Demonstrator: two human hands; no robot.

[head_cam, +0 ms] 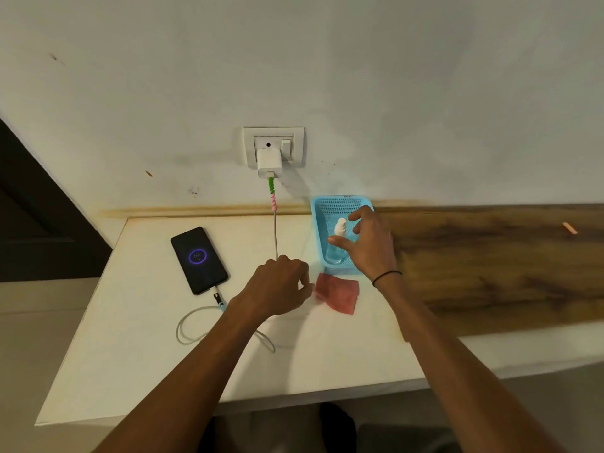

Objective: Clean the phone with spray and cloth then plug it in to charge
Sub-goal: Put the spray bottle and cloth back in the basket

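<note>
Both jobs look done: your black glass phone (pixel 198 260) lies far left, charging, while your right hand (pixel 366 243), fingers spread, hovers over the clear spray bottle (pixel 336 243) in the blue mesh basket (pixel 318 220) and your curled left hand (pixel 277 286) touches the pink cloth (pixel 338 294).

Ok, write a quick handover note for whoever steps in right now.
Left hand: loosely curled beside the pink cloth, not clearly gripping it.
Right hand: fingers open over the spray bottle lying in the blue basket.
Phone: on the table, cable plugged in, charging ring lit; charger in the wall socket.
Done: plugged in. Left: nothing obvious; cleaning can't be confirmed.
</note>
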